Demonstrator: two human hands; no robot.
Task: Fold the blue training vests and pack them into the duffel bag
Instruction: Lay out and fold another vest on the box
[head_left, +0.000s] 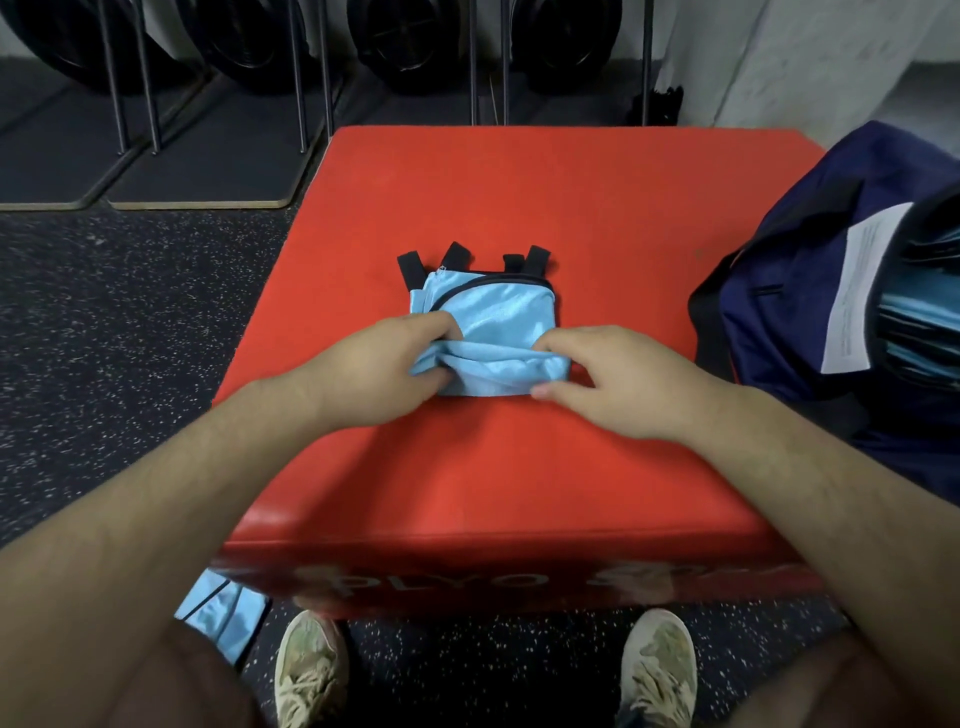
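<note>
A light blue training vest (493, 317) with black trim and black straps lies folded small on the red plyo box (519, 197). My left hand (379, 364) pinches its near left edge, fingers curled into the fabric. My right hand (608, 374) pinches the near right edge, thumb under the fold. The navy duffel bag (810, 291) stands open at the box's right, with folded blue vests (919, 322) showing inside beside a white paper label (857, 291).
Another blue vest (223, 618) hangs off my left thigh by the box's near left corner. Weight plates on metal racks (311, 78) stand at the back. Speckled dark rubber floor (104, 322) spreads to the left. My two shoes (311, 670) stand below the box.
</note>
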